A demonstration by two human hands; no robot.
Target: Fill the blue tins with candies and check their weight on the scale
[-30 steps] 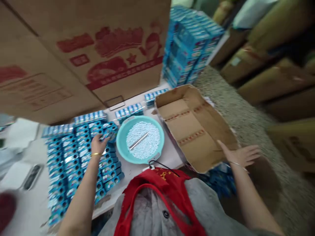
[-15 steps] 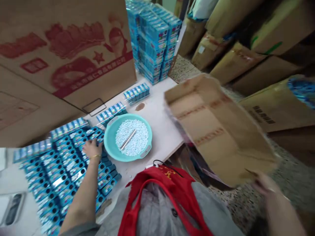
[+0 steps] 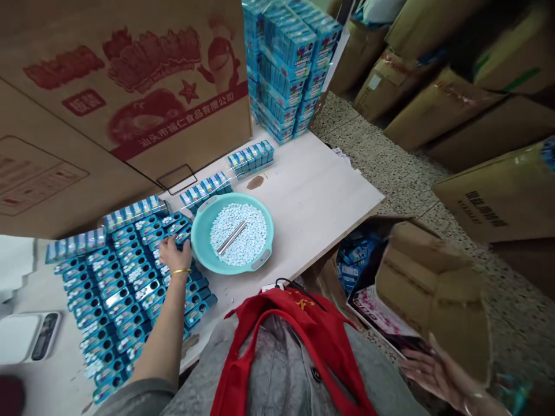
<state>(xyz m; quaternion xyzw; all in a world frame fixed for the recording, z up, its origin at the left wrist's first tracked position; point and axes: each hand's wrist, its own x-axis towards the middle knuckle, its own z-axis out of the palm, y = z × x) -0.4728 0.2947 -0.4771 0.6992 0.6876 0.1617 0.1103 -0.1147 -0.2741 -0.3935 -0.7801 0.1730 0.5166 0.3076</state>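
My left hand [image 3: 174, 254] rests among rows of small blue boxes [image 3: 117, 289] with round holes, its thumb and fingers curled round a box near the bowl; the fingertips are partly hidden. White pellets lie on many boxes. Beside that hand stands a turquoise bowl [image 3: 198, 254] of pale pellets [image 3: 243, 245], with a short metal tube [image 3: 232, 237] on top. Low at the right, off the table, my right hand [image 3: 433, 372] is open, fingers stretched out at the lower edge of a shallow cardboard tray [image 3: 425, 289]. The tray leans tilted beside an open carton.
A large printed carton [image 3: 130, 115] stands behind the boxes. Wrapped blue packs [image 3: 281, 69] are stacked at the table's far end. A white scale [image 3: 32, 338] lies at left. Below the table edge, the open carton holds blue packets [image 3: 358, 257]. Cartons [image 3: 494, 196] line the floor at right.
The cardboard tray has moved off the table, down and right, and is now tilted low; my right hand's grip on it has opened. My left hand stays over the small boxes.
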